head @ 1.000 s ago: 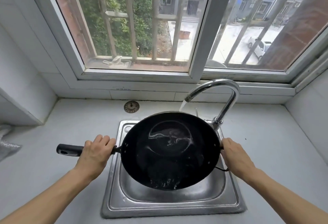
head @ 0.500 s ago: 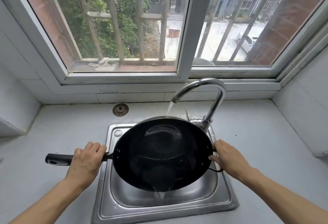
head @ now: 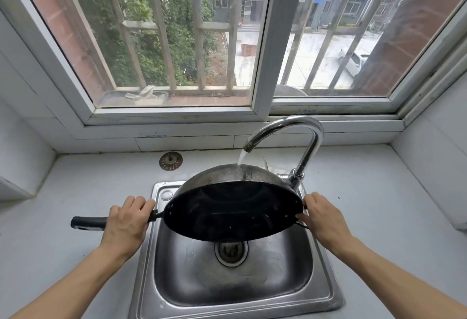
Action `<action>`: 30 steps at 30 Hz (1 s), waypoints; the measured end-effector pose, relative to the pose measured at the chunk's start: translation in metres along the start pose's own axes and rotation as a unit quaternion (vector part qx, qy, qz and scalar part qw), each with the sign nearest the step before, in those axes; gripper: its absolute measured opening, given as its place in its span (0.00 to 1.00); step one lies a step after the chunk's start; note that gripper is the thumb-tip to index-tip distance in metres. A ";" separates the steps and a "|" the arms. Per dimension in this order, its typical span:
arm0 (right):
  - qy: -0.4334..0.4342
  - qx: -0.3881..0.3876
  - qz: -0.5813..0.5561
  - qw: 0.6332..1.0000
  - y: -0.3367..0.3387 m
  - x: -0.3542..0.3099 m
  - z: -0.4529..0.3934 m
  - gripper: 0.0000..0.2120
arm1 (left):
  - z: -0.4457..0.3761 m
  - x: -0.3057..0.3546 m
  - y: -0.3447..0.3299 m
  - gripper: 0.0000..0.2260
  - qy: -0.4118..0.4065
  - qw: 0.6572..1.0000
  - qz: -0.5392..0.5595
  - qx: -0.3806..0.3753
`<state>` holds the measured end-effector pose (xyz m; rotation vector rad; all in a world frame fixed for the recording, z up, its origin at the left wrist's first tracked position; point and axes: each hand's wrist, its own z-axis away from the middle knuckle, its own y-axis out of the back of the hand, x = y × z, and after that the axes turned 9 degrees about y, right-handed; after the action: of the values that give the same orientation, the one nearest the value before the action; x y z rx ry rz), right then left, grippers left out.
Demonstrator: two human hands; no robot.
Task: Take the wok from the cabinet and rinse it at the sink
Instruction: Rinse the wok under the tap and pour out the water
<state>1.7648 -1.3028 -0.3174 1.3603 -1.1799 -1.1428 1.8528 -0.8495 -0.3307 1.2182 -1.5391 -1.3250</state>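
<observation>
The black wok [head: 232, 210] hangs over the steel sink [head: 237, 303], tipped steeply toward me so its dark inside faces me and its grey underside points up. My left hand [head: 126, 222] is wrapped around its long black handle. My right hand [head: 323, 217] grips the small loop handle on the opposite rim. Water runs from the curved chrome tap [head: 300, 141] onto the wok's raised back. The sink drain [head: 231, 250] shows below the wok's lower rim.
A round metal strainer plug [head: 171, 161] lies on the white counter behind the sink, left of the tap. A barred window runs along the back wall. White tiled walls close in the counter on the left and right.
I have tilted the wok much further toward me, from nearly level to steep; the water it held has poured out and the drain is now visible. The stream now hits its underside.
</observation>
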 end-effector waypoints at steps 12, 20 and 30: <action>-0.016 0.010 -0.014 1.000 -0.009 0.016 0.004 0.20 | -0.030 0.006 -0.004 0.20 -0.021 0.999 -0.008 0.028; -0.043 0.030 -0.044 0.998 -0.012 0.018 0.023 0.22 | -0.058 0.010 0.002 0.20 -0.058 0.997 -0.026 0.051; -0.100 0.039 -0.068 0.992 0.000 0.032 0.055 0.20 | -0.099 0.042 0.007 0.21 -0.118 0.989 -0.018 0.087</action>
<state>1.7130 -1.3397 -0.3243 1.4275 -1.3019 -1.3692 1.9342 -0.9158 -0.3083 1.2337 -1.8411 -1.4236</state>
